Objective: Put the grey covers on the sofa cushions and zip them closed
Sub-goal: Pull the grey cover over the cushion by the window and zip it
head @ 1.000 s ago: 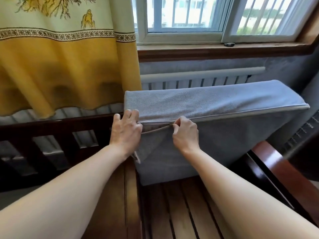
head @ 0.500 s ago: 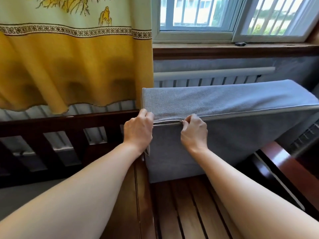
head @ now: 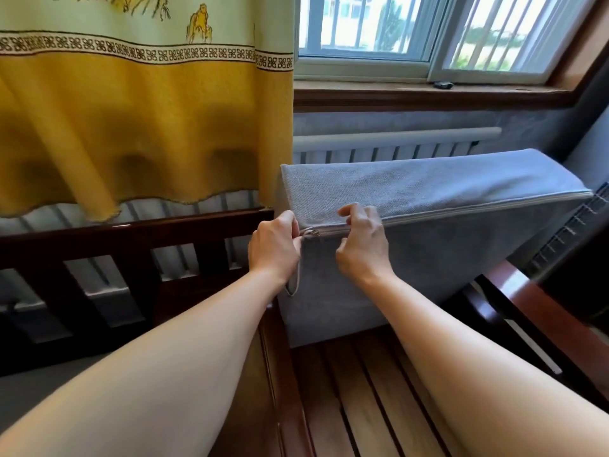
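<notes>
The grey cushion (head: 428, 232) stands on edge on the wooden sofa slats (head: 356, 390), its zip (head: 329, 231) drawn nearly to the left corner — the left hand (head: 273, 245) pinches the cover's corner, the right hand (head: 361, 239) curls round the seam just beside the slider.
</notes>
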{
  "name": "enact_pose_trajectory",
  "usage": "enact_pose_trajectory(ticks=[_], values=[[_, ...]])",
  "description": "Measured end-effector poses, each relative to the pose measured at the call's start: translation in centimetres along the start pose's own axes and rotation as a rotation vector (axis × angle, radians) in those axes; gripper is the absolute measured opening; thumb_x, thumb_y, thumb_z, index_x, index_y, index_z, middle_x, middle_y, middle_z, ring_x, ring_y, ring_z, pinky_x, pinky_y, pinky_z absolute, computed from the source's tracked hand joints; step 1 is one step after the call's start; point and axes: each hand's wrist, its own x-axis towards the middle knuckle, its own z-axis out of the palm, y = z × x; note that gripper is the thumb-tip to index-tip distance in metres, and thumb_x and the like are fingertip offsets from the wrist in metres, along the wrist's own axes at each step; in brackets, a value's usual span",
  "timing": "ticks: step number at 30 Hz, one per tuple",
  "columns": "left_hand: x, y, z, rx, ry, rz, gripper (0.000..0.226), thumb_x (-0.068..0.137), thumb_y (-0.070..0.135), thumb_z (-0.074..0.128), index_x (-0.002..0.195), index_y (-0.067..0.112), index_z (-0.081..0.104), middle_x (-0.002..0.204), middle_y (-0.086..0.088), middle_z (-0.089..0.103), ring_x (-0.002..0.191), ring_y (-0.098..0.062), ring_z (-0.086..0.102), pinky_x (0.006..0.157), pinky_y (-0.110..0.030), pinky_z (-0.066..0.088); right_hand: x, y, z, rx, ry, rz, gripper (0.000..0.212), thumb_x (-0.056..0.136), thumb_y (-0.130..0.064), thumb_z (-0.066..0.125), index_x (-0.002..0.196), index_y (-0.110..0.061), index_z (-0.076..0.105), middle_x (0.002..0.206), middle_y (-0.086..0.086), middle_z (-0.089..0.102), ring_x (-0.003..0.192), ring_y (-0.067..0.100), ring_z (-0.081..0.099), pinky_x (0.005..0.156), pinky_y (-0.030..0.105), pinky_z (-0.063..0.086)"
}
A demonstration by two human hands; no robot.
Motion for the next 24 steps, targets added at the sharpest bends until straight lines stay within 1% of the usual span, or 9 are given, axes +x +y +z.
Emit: enact_pose_trajectory(ticks=[2, 4, 7, 10, 14, 17, 20, 22, 24], values=[[-0.3, 0.0, 0.4, -0.041, 0.021, -0.021, 0.017, 0.081, 0.016, 0.067, 0.074, 0.018, 0.052, 0.078, -0.010, 0.065, 0.077, -0.029, 0.061, 0.064, -0.031, 0.044, 0.9, 1.2, -0.2, -0.160, -0.013, -0.030, 0.042, 0.077, -0.006, 0.064, 0.115, -0.021, 0.056, 0.121, 0.004, 0.046, 0.117, 0.024, 0.039, 0.095, 0.031, 0.032], [-0.3, -0.1, 0.6, -0.112, 0.034, -0.059, 0.016, 0.081, 0.016, 0.069, 0.073, 0.018, 0.055, 0.072, -0.005, 0.063, 0.072, -0.025, 0.060, 0.063, -0.028, 0.044, 1.7, 1.9, -0.2, -0.210, -0.047, -0.092, 0.033, 0.077, -0.013, 0.069, 0.106, -0.024, 0.059, 0.120, 0.001, 0.046, 0.116, 0.023, 0.036, 0.092, 0.030, 0.028], [-0.4, -0.1, 0.8, -0.167, 0.056, -0.099, 0.017, 0.079, 0.015, 0.071, 0.069, 0.020, 0.058, 0.067, 0.003, 0.060, 0.065, -0.015, 0.057, 0.060, -0.021, 0.039, 2.8, 2.1, 0.4, -0.206, -0.068, -0.250, 0.025, 0.075, -0.014, 0.070, 0.095, -0.022, 0.059, 0.111, 0.001, 0.049, 0.109, 0.023, 0.038, 0.089, 0.031, 0.027], [-0.6, 0.0, 1.2, -0.229, 0.097, -0.147, 0.020, 0.073, 0.012, 0.075, 0.065, 0.023, 0.060, 0.064, 0.005, 0.062, 0.063, -0.012, 0.060, 0.062, -0.022, 0.046, 3.7, 2.0, 1.3, -0.144, -0.066, -0.400, 0.012, 0.078, -0.011, 0.065, 0.089, -0.015, 0.061, 0.102, 0.003, 0.054, 0.101, 0.024, 0.041, 0.082, 0.031, 0.026], [-1.3, 0.9, 1.8, -0.229, 0.167, -0.200, 0.023, 0.067, 0.013, 0.079, 0.064, 0.025, 0.060, 0.061, 0.012, 0.061, 0.062, -0.007, 0.061, 0.064, -0.022, 0.050, 4.6, 2.4, 1.6, -0.013, -0.100, -0.495, 0.004, 0.079, -0.006, 0.062, 0.083, -0.008, 0.063, 0.092, 0.006, 0.060, 0.098, 0.027, 0.045, 0.079, 0.030, 0.026], [-2.1, 1.8, 2.5, -0.219, 0.227, -0.254, 0.022, 0.064, 0.021, 0.083, 0.063, 0.022, 0.061, 0.062, 0.008, 0.064, 0.064, -0.009, 0.064, 0.063, -0.022, 0.050, 4.9, 2.8, 1.2, -0.003, -0.147, -0.568, 0.004, 0.082, -0.008, 0.063, 0.085, -0.006, 0.064, 0.094, 0.008, 0.061, 0.100, 0.026, 0.046, 0.084, 0.034, 0.033], [-2.6, 3.0, 3.4, -0.190, 0.294, -0.334, 0.018, 0.066, 0.025, 0.082, 0.073, 0.016, 0.068, 0.074, -0.002, 0.070, 0.074, -0.018, 0.066, 0.068, -0.031, 0.052, 5.2, 3.1, 0.9, -0.020, -0.181, -0.642, 0.006, 0.082, -0.008, 0.063, 0.087, -0.004, 0.064, 0.095, 0.011, 0.061, 0.099, 0.029, 0.047, 0.087, 0.038, 0.038], [-2.7, 4.0, 4.0, -0.203, 0.367, -0.449, 0.017, 0.068, 0.028, 0.079, 0.076, 0.018, 0.069, 0.078, -0.003, 0.071, 0.080, -0.022, 0.065, 0.068, -0.031, 0.051, 5.5, 3.1, 0.8, -0.028, -0.197, -0.670, 0.006, 0.082, -0.007, 0.063, 0.086, -0.003, 0.063, 0.094, 0.013, 0.062, 0.099, 0.030, 0.048, 0.086, 0.038, 0.039], [-2.7, 5.1, 4.5, -0.263, 0.427, -0.601, 0.016, 0.067, 0.033, 0.077, 0.074, 0.021, 0.068, 0.078, -0.002, 0.071, 0.080, -0.024, 0.065, 0.064, -0.027, 0.046, 5.6, 3.2, 0.7, -0.033, -0.204, -0.687, 0.005, 0.081, -0.006, 0.064, 0.085, -0.003, 0.063, 0.092, 0.014, 0.062, 0.097, 0.031, 0.048, 0.085, 0.038, 0.039]])
